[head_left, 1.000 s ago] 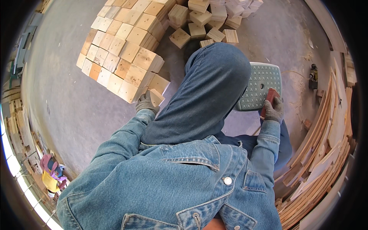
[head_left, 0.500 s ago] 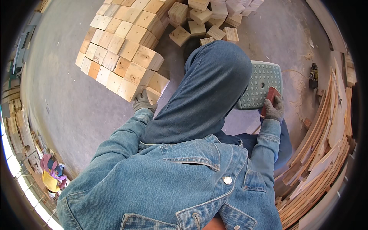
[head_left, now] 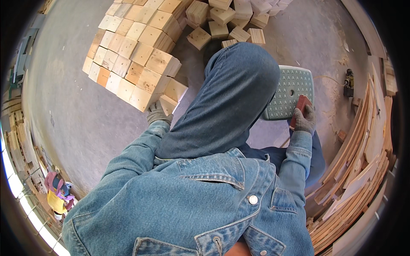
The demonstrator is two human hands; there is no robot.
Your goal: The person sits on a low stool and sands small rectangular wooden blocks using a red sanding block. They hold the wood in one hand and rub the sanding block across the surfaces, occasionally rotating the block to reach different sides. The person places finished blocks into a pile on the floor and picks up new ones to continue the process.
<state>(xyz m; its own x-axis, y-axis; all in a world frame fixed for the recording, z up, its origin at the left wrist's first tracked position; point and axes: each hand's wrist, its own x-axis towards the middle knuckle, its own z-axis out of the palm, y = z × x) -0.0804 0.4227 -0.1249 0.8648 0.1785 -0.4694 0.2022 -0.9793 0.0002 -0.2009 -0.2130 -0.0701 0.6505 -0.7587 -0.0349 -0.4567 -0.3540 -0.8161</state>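
My left hand (head_left: 157, 113), in a grey work glove, is at the near corner of a large stack of pale wooden blocks (head_left: 139, 72). Its fingers are closed around the lower end of one wooden block (head_left: 168, 103) there; part of the grip is hidden. On the right, my gloved right hand (head_left: 305, 120) grips a reddish-brown rectangular block (head_left: 300, 106), perhaps a sanding block. That block is held over the near right edge of a grey-green plastic stool (head_left: 294, 89) with a textured top. My bent knee (head_left: 243, 64) in blue trousers rises between the two hands.
Loose wooden blocks (head_left: 218, 29) are heaped beyond my knee. At the right lie a dark tool (head_left: 349, 83) with a cord and long piled boards (head_left: 354, 183). More timber (head_left: 21, 141) and colourful cloths (head_left: 57, 194) line the left side.
The scene has shifted very slightly up and left in the picture. Both hands keep nearly the same places and grips.
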